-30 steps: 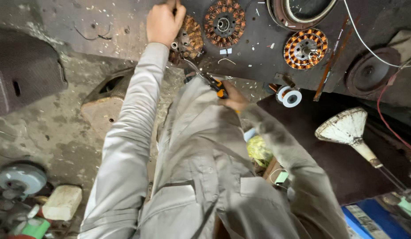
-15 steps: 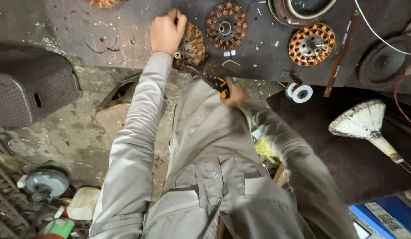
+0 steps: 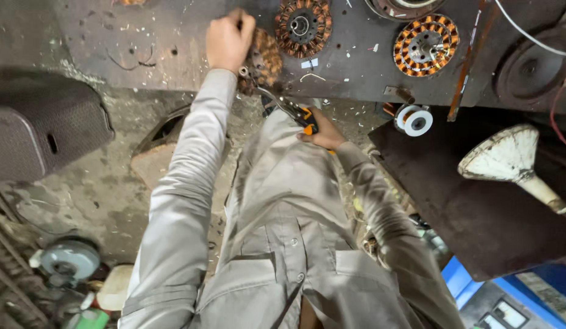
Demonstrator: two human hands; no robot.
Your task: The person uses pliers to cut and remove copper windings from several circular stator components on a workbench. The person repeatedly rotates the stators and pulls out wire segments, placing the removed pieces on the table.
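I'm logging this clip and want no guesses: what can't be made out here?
- Head view: the copper-wound stator under the left hand is half covered by that hand.
- The tool's tip is dark and blurred; the right hand hides its orange handle.
- The round part is cut by the top edge.

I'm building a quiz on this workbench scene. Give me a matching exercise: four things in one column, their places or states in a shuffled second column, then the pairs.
Things:
1. left hand
2. right hand
3. roll of white tape
4. white funnel

Places or states:
A. lying on its side on the dark sheet at right
B. holding the orange-handled pliers
C. gripping a copper-wound stator on the bench
D. at the bench edge, near the rusty rod

Pairs: 1-C, 2-B, 3-D, 4-A
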